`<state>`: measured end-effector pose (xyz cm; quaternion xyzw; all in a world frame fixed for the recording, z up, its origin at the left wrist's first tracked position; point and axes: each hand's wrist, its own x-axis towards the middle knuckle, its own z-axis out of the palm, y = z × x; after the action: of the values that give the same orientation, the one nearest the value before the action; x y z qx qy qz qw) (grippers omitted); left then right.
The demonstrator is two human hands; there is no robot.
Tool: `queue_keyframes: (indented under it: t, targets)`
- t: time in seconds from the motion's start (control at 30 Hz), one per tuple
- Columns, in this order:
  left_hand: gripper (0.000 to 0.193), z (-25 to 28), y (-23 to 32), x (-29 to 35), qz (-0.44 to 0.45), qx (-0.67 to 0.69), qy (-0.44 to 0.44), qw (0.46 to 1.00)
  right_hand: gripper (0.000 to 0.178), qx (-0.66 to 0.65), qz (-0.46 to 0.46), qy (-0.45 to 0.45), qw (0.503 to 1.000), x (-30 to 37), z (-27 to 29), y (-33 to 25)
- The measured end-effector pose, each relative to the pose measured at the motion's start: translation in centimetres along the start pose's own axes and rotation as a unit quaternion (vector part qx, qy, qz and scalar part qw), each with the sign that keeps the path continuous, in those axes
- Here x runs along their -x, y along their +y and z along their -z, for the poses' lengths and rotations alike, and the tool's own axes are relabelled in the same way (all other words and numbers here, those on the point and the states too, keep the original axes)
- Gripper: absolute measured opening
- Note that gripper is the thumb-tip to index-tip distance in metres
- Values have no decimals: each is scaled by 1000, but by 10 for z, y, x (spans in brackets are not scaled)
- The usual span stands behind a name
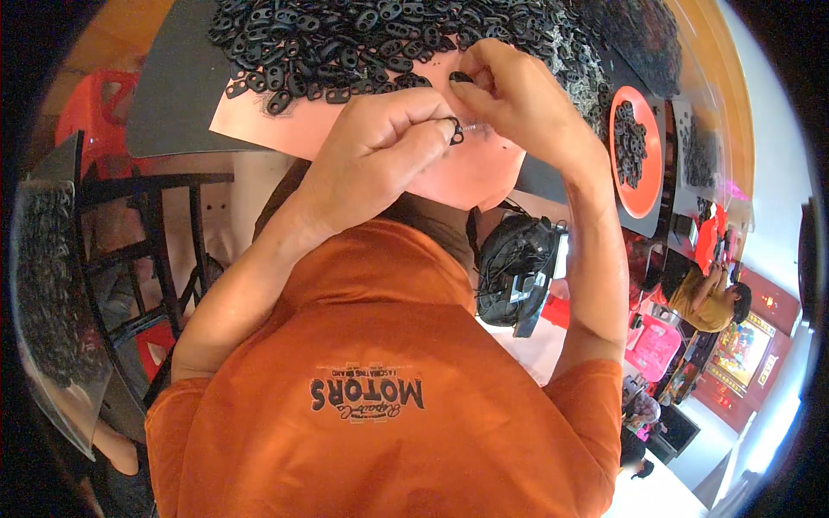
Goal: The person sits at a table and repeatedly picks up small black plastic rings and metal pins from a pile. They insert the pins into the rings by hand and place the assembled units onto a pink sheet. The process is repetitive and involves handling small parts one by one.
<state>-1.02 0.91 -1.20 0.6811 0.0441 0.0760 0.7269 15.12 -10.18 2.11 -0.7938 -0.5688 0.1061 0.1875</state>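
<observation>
My left hand (376, 155) pinches a small black plastic piece with holes, like a cord lock part (457, 131), between thumb and forefinger. Beside that piece, what looks like a thin metal spring (470, 129) shows against the pink sheet (466, 177). A little farther off and to the right, my right hand (527, 99) has its fingers curled together, with a dark piece (461, 77) at the fingertips. Past both hands spreads a large pile of black two-holed cord lock parts (345, 43). Small silvery bits, perhaps springs (566, 52), lie right of the pile.
An orange-red dish (618, 164) of small black parts stands at the right on the dark tabletop (177, 95). At the left are a black chair frame (155, 233) and a red stool (95, 104). A black bag (518, 259) sits below the table edge. Other people are at the far right.
</observation>
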Motion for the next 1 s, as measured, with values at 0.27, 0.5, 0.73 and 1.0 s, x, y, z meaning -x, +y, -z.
queue_keyframes:
  t: [0.27, 0.5, 0.73, 1.0]
  targets:
    - [18, -5, -1, -3, -48, 37, 35, 998, 21, 31, 30, -32, 999, -3, 5, 1]
    - [16, 1, 5, -3, 5, 102, 25, 994, 23, -271, -102, 25, 957, 25, 15, -8]
    - [16, 2, 3, -6, 11, 106, 16, 994, 23, -490, -164, 14, 856, 40, 12, -11]
    - [17, 7, 9, -8, 27, 76, -28, 996, 24, -481, -182, -15, 857, 42, 16, -16]
